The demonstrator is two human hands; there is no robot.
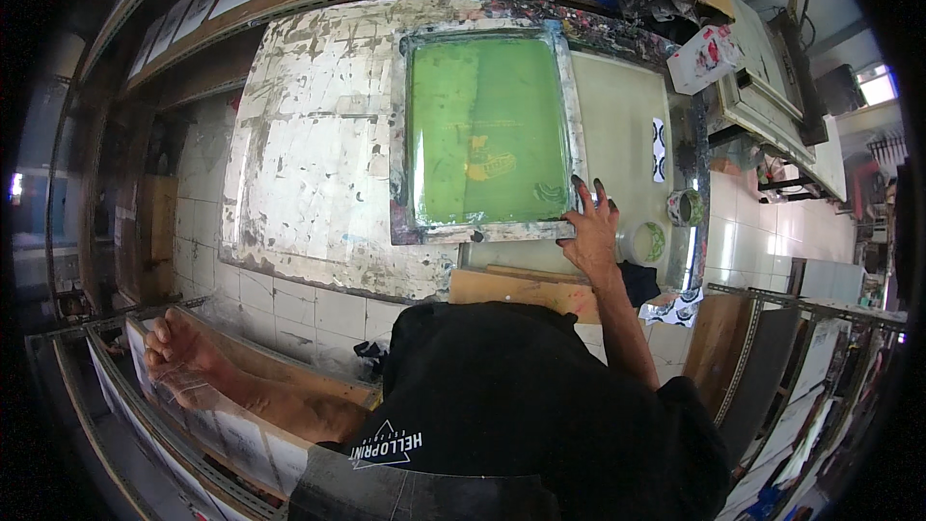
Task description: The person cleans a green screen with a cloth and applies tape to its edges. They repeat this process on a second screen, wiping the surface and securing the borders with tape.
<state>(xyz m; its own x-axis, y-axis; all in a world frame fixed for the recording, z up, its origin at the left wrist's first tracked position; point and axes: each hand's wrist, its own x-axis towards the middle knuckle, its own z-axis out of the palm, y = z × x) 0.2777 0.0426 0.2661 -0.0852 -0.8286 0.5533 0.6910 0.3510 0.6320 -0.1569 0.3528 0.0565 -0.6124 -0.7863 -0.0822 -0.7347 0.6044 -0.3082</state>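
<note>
A screen printing frame point(398, 135) with green mesh lies flat on the worktable ahead of me; a small pale design shows low on the mesh. My right hand point(592, 230) is at the frame's lower right corner. Its fingers are spread, dark at the tips, with thumb and index touching the frame's edge. Out to the lower left, my left hand point(178, 352) is raised with curled fingers. A clear plastic sheet point(415, 500) seems to run from it across my front; glare and transparency hide most of its outline.
The stained white board point(309, 135) spreads left of the frame. Rolls of tape point(685, 207) and a patterned strip point(659, 150) lie on the right. A white container point(704, 60) stands at the far right corner. Shelving point(280, 5) lines the far left; a wooden plank point(511, 289) lies nearest me.
</note>
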